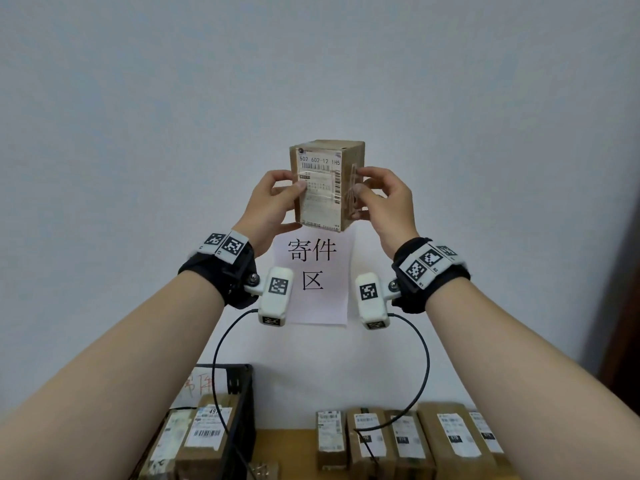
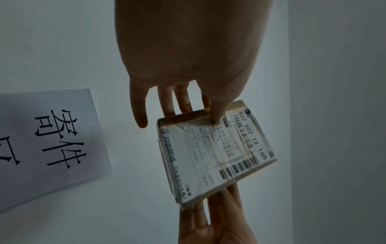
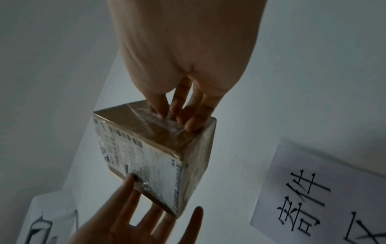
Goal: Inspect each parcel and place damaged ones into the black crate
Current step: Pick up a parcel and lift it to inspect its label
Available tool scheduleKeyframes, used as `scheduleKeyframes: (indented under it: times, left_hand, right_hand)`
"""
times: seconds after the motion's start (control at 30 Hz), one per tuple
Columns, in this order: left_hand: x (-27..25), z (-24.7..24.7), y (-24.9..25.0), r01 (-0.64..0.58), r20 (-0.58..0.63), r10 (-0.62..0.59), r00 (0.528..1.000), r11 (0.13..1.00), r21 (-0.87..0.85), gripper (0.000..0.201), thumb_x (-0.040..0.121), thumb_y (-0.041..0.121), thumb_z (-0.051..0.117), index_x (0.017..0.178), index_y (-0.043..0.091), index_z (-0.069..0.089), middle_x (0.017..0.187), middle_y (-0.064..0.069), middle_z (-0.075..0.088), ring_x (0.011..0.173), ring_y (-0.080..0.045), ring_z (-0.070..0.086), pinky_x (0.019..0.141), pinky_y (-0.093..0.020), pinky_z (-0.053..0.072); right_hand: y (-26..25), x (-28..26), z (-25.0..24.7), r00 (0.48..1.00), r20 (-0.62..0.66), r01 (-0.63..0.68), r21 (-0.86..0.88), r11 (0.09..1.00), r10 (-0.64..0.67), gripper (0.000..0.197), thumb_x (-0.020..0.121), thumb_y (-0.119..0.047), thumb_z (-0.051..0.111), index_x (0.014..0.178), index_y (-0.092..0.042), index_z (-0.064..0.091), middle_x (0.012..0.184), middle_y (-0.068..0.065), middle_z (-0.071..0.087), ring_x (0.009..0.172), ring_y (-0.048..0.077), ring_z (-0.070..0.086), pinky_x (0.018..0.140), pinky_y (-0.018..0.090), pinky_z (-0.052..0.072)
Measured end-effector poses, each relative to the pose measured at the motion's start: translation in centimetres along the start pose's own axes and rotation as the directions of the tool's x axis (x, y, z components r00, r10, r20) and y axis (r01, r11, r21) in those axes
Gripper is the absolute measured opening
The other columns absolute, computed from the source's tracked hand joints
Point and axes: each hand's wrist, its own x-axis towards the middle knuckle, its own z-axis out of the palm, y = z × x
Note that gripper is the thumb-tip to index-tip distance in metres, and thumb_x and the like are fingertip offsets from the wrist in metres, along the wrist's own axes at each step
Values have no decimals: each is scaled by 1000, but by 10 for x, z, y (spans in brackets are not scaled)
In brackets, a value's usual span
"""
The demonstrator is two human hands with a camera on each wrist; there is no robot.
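Head view: plain pale wall, paper sign (image 1: 313,268) behind my wrists. I've got the parcel (image 1: 325,185) raised upright between both hands; left hand (image 1: 273,206) pinches its left edge, thumb on the label, right hand (image 1: 384,202) pinches the right edge. Black crate (image 1: 242,403) sits below my left forearm with boxes in it; a row of parcels (image 1: 405,438) lies below the right

Left wrist view: left thumb (image 2: 217,113) pressed on the label, fingers behind

Right wrist view: right fingers (image 3: 194,122) curl onto a taped face

Judgement: small stiff carton, probably light; tape looks slick, so hold by opposite cardboard edges, not the film
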Motion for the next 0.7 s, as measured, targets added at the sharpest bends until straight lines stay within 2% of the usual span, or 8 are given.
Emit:
scheduleKeyframes:
  times: [0.1,0.2,0.37,0.57,0.7]
  left_hand:
    - [-1,3,2,-9,-17,8,1000,1000,-29,13,101,29,67,109,26,56,120,-9,72,107,-25,73,83,-44,63]
    - [-2,4,2,-20,-17,19,1000,999,-51,12,101,29,67,110,27,58,117,-8,73,103,-22,73,77,-39,61]
    - [-4,5,0,-44,-20,43,999,998,-40,11,102,27,65,112,28,60,102,2,75,94,-13,74,82,-39,62]
    - [-6,11,-2,-27,-18,27,999,999,-44,11,102,28,66,112,29,62,118,-6,74,102,-18,74,76,-36,61]
    - [-8,13,-2,10,-11,-11,1000,996,-85,10,104,32,61,111,26,63,110,0,76,97,-16,74,76,-36,61]
  right_hand:
    - [1,0,3,999,22,-29,37,999,28,28,97,-4,65,123,-12,71,107,12,68,70,13,69,63,31,58]
    - [-1,-1,4,999,25,-35,50,998,34,28,98,-8,65,125,-14,71,110,13,70,74,13,69,61,27,57]
    - [-2,-1,4,998,28,-57,62,996,56,23,102,-16,63,122,-16,72,111,12,74,72,10,67,60,24,56]
    - [4,-3,1,998,-24,-60,40,997,61,16,102,-14,61,115,-14,71,112,11,74,82,15,69,62,22,56]
    - [2,-7,-4,997,-14,-71,87,994,73,17,103,-18,61,112,-10,74,108,9,76,80,13,70,64,23,56]
